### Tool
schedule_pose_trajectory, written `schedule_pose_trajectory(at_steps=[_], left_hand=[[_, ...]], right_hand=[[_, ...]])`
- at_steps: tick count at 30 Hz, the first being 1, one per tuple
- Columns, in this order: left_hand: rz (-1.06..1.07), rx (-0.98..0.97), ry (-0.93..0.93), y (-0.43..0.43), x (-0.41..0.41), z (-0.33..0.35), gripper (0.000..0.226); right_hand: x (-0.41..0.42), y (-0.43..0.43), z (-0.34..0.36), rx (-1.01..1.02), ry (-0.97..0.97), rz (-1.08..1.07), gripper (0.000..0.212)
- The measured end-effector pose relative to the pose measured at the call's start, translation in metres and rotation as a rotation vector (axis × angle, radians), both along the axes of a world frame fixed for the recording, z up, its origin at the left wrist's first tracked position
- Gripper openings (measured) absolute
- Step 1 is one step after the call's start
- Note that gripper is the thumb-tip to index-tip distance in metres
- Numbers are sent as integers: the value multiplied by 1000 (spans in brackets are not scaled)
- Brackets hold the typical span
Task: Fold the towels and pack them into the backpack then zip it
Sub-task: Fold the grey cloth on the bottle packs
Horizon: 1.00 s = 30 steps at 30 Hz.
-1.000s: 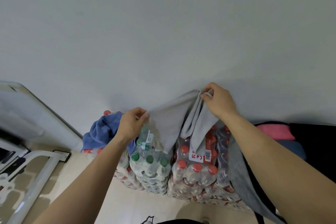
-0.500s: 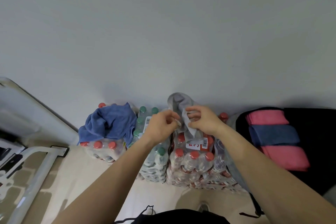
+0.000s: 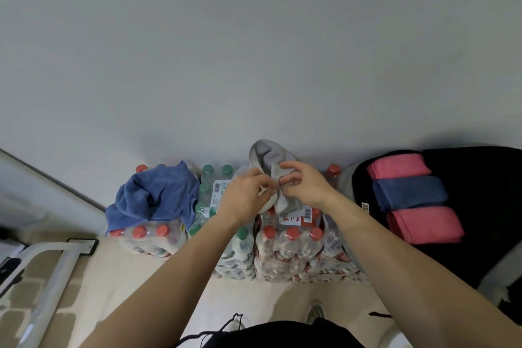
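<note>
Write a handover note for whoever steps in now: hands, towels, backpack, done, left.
Left hand and right hand both pinch the grey towel, bunched between them above the bottle packs.
Crumpled blue towel lies on the packs at left, unfolded.
Backpack lies open at right; three folded towels already in it.
Left: finish folding grey, pack it, fold and pack blue, zip.

The person wears a black garment [image 3: 285, 333] with thin black drawstrings [image 3: 224, 329]; both forearms [image 3: 395, 248] are bare.

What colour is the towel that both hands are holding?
Grey. The towel shows best in the head view.
</note>
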<state>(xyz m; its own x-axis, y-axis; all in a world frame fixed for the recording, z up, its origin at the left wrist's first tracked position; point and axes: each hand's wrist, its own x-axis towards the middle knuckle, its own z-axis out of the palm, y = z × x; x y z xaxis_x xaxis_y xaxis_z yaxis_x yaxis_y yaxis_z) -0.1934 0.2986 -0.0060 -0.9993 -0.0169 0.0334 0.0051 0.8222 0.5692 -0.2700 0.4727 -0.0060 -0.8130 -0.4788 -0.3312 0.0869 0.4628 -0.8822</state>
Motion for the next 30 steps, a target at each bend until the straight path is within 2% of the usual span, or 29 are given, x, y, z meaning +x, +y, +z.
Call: schedule_pose_trajectory(at_steps=[6, 12, 19, 22, 24, 28, 30], left_hand=[[-101, -144, 110, 0, -3, -6, 4], [-88, -93, 31, 0, -13, -3, 4], [-117, -114, 65, 9, -21, -6, 4], [-41, -103, 57, 11, -24, -8, 7], [20, -69, 53, 10, -24, -7, 7], [39, 5, 56, 8, -23, -3, 3], [49, 42, 70, 7, -21, -1, 2]], right_hand=[[0, -5, 1, -83, -82, 5, 63], [-1, -1, 4, -144, -156, -29, 58], [9, 2, 5, -76, -39, -80, 39], [13, 4, 0, 26, 70, -123, 35], [16, 9, -6, 41, 70, -120, 29], [19, 10, -14, 55, 81, -84, 2], [19, 7, -12, 25, 107, -139, 2]])
